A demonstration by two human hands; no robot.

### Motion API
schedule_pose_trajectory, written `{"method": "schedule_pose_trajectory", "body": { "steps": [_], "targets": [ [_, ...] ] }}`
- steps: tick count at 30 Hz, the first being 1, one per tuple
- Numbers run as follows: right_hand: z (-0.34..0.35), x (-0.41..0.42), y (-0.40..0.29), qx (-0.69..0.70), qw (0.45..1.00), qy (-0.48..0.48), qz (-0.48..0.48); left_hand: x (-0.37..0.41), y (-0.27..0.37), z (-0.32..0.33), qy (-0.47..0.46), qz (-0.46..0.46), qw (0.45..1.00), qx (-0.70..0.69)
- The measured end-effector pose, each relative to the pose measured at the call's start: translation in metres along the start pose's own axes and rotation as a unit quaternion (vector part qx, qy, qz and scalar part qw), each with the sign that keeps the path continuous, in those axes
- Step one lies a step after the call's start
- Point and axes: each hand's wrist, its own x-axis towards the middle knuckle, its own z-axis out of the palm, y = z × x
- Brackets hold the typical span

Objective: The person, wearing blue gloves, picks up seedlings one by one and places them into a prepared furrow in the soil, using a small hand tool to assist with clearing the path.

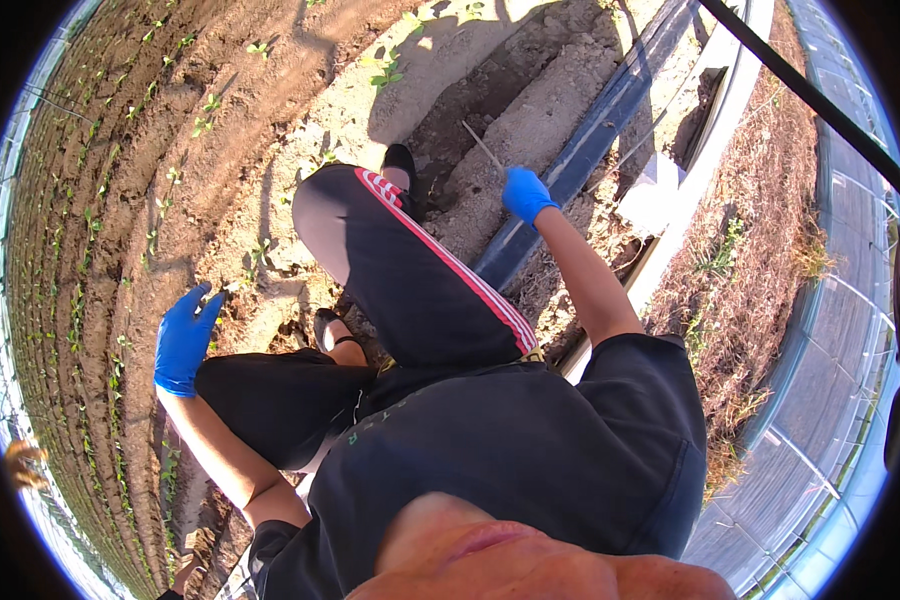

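Observation:
My right hand (526, 196), in a blue glove, is closed around a thin pale rod (483, 143). The rod sticks out towards the soil furrow; whatever part lies inside the fist is hidden. Just beneath that hand runs a long dark plastic strip or pipe (570, 172). My left hand (185, 337), also gloved in blue, hovers beside my left knee with thumb and fingers apart. No object shows between them, and some fingertips lie in dark shade. A small green seedling (256, 257) grows in the soil a little beyond the left hand.
Rows of young seedlings (90, 225) cover the tilled soil at left. More seedlings (385, 71) stand ahead. A white sheet-like piece (651, 196) lies by a pale rail (709, 161) at right. Dry grass (750, 247) and plastic sheeting (832, 360) lie beyond it.

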Motion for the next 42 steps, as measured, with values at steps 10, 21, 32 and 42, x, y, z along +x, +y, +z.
{"method": "schedule_pose_trajectory", "body": {
  "steps": [10,21,32,42],
  "targets": [
    [-0.019,-0.042,-0.038,-0.015,0.989,0.071,0.129,0.005,0.01,0.002,-0.028,0.002,0.999,-0.027],
    [0.033,-0.001,0.0,0.091,0.979,0.094,0.154,0.0,-0.009,0.001,-0.019,-0.031,0.999,-0.023],
    [-0.063,0.113,0.005,-0.099,0.962,0.156,0.201,-0.005,-0.025,0.008,0.003,-0.041,0.999,-0.019],
    [0.041,0.127,0.108,-0.038,0.989,0.056,0.13,0.005,-0.017,0.014,0.002,-0.03,0.999,-0.042]
  ]
}}
